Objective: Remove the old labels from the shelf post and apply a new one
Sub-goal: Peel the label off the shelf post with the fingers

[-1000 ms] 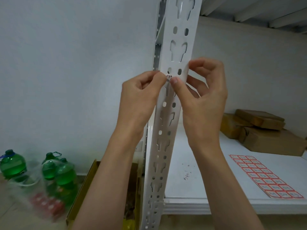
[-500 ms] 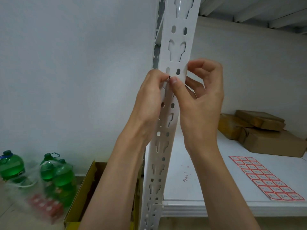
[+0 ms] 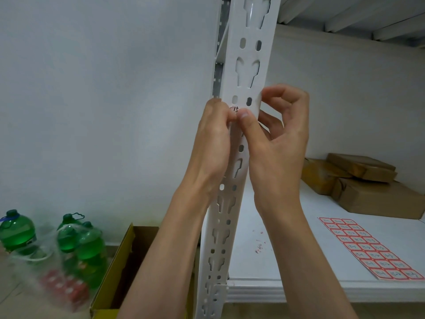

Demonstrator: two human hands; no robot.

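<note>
- The left hand [image 3: 215, 143] curls against the left edge of the white shelf post [image 3: 247, 72], its fingertips pinching at the label [image 3: 235, 109] stuck just under a pair of oval holes.
- That label looks thin, light and tear-prone; a lifted corner is likely the best hold.
- The right hand [image 3: 276, 143] has its thumb pressed beside the label and its fingers curled around the post's right edge.
- A sheet of new labels [image 3: 368, 247] lies flat on the shelf [image 3: 264, 268].

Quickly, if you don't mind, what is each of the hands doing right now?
Left hand: fingers curled, pinching the label on the shelf post.
Right hand: thumb pressed on the post beside the label, other fingers curled behind its edge.
</note>
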